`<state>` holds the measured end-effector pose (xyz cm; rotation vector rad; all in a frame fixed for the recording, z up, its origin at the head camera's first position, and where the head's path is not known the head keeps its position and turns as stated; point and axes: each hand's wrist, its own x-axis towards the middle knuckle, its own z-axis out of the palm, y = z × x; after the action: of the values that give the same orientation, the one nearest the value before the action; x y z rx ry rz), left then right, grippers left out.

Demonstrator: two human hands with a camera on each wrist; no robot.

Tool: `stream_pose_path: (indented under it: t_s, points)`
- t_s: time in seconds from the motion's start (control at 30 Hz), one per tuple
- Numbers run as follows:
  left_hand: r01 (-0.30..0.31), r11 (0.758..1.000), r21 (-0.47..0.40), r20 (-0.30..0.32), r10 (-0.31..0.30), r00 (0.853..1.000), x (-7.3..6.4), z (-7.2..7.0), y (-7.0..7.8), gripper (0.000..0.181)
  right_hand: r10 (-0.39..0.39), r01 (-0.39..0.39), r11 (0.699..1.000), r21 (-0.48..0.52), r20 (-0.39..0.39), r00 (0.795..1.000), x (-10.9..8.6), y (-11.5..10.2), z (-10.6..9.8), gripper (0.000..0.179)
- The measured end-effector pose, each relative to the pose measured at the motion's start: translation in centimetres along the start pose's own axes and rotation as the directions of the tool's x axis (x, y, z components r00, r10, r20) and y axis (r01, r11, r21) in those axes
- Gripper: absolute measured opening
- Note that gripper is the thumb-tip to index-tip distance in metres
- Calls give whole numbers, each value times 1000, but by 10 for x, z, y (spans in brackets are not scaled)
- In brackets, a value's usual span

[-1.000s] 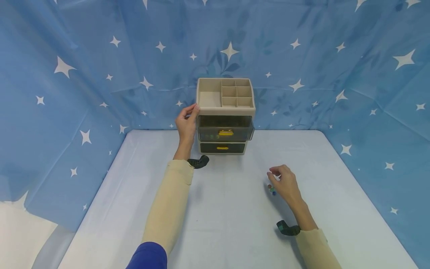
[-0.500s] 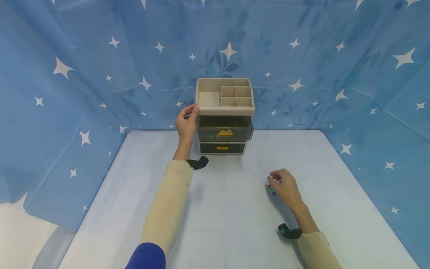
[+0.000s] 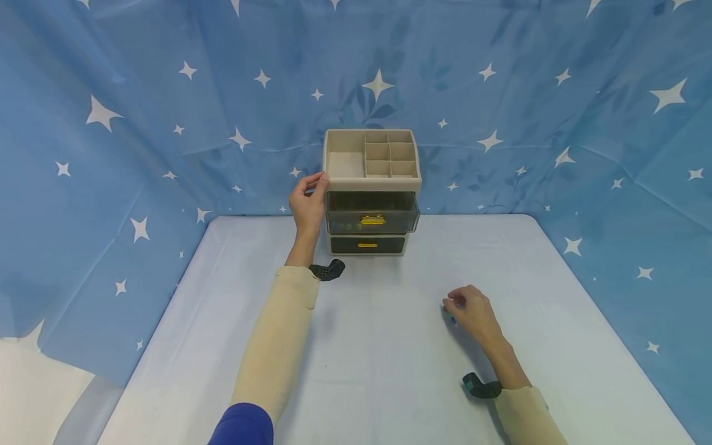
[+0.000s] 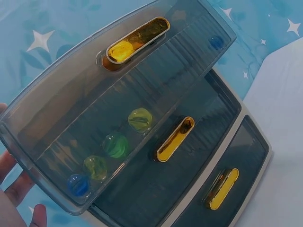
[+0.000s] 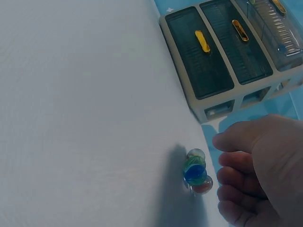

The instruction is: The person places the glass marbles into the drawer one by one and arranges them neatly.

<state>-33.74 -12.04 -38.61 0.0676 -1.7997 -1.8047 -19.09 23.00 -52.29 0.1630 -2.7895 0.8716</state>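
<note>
A cream drawer organizer [image 3: 372,184] stands at the back of the table, with a smoky clear upper drawer [image 3: 397,221] pulled out. My left hand [image 3: 308,207] pinches its upper left corner between thumb and fingers. Inside that drawer lie several glass marbles, among them a green marble [image 4: 116,145] and a blue marble [image 4: 78,185]. My right hand [image 3: 473,312], fingers loosely bent and holding nothing, hovers over a small cluster of marbles [image 5: 195,174] on the table. In the right wrist view a gap separates the fingers from these marbles; the head view partly hides them.
Below the open drawer, the lower drawers, one with a gold handle [image 4: 175,139], are closed. Divided compartments [image 3: 390,151] form the organizer's top. A blue starry cloth [image 3: 222,111] hangs behind and beside the white table [image 3: 378,346].
My right hand has lowered slightly toward the marbles and its thumb and fingers have drawn closer, covering more of them in the head view. My left hand stays at the organizer's corner.
</note>
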Motion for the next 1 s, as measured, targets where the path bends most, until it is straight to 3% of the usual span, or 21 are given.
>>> stream_pose_path:
  t_s: [0.43,1.0]
  points:
    - [7,1000,-13,-13,-7,1000,-2,1,3,25,43,-42,999,-11,103,994,-2,4,1,24]
    - [0,1000,-10,-15,0,1000,-2,1,3,24,43,-42,999,-16,137,990,1,6,2,20]
